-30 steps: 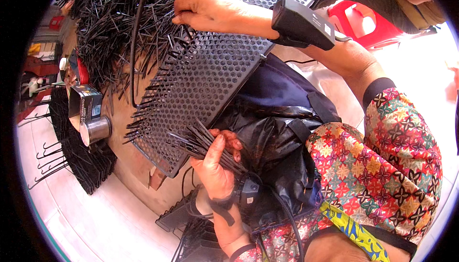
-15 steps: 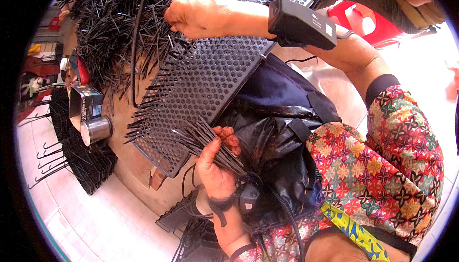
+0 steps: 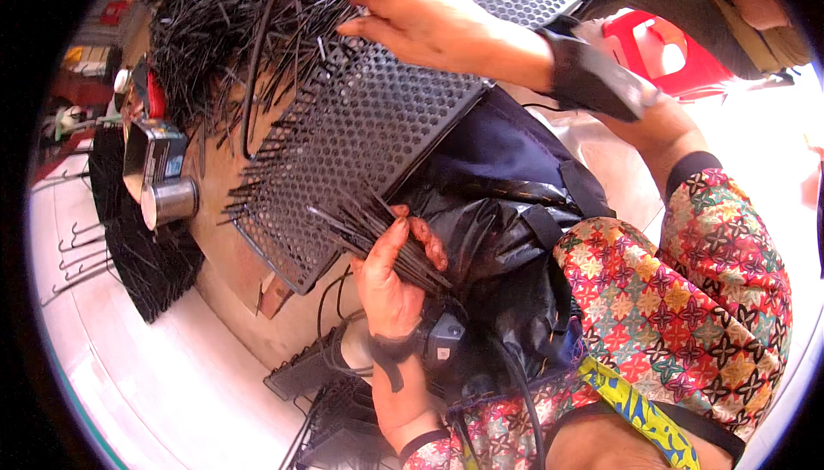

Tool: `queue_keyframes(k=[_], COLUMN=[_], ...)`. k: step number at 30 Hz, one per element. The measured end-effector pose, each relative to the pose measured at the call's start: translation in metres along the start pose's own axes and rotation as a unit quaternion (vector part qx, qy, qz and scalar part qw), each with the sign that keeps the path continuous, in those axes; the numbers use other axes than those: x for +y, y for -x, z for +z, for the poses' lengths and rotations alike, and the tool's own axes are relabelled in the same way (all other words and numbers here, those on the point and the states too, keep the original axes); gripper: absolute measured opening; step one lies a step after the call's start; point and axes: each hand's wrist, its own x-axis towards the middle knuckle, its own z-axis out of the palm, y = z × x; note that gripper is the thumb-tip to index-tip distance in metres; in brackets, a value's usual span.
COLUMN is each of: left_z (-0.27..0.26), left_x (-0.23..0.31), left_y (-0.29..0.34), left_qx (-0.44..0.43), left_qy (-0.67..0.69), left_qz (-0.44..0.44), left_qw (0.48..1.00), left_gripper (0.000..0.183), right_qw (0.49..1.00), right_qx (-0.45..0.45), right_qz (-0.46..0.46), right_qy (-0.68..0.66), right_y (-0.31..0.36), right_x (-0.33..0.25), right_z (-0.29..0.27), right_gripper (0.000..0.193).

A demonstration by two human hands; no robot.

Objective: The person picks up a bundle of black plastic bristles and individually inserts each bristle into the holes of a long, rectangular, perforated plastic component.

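Note:
My left hand (image 3: 388,277) is closed round a bundle of thin black sticks (image 3: 399,255), whose ends fan out over the near corner of a black board full of round holes (image 3: 369,118). Black sticks (image 3: 279,144) stand in the holes along the board's left side. Above the board's far part, my right hand (image 3: 429,24) reaches in from the right. Its thumb and fingers are apart, with nothing visible between them. Beneath the left hand, a shiny black cover (image 3: 481,247) lies over my lap.
A large heap of loose black sticks (image 3: 223,41) lies at the far left, with a dark bent rod (image 3: 262,58) before it. A metal can (image 3: 172,202) and a small box (image 3: 156,154) stand left of the board. Stacked black racks with hooks (image 3: 142,247) stand at the lower left.
My right hand has shifted right and slightly up, and its thumb and fingers have parted. My left hand still holds the bundle. The whole view has shifted slightly.

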Motion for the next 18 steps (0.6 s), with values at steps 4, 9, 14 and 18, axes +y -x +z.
queue_keyframes(k=[4, 9, 14, 18], left_z=[0.002, 0.012, 0.023, 0.017], left_x=[0.003, 0.001, 0.001, -0.002], left_y=[0.004, 0.005, 0.008, 0.006], left_qx=[-0.018, -0.016, 0.023, 0.052], left_qy=[-0.043, -0.102, -0.137, -0.14], left_qz=[0.037, 0.119, 0.115, 0.107], left_qw=[0.998, 0.988, 0.984, 0.983], left_gripper=[0.017, 0.015, 0.016, 0.015], right_qw=[0.911, 0.828, 0.774, 0.762], right_qx=[-0.229, -0.277, -0.269, -0.215], right_qz=[0.169, 0.228, 0.308, 0.371], right_qy=[-0.3, -0.431, -0.483, -0.486], right_y=[0.03, 0.057, 0.062, 0.061], right_x=[-0.058, -0.083, -0.083, -0.077], right_z=[-0.021, -0.008, -0.011, -0.019], right_gripper=[0.027, 0.021, 0.014, 0.013])
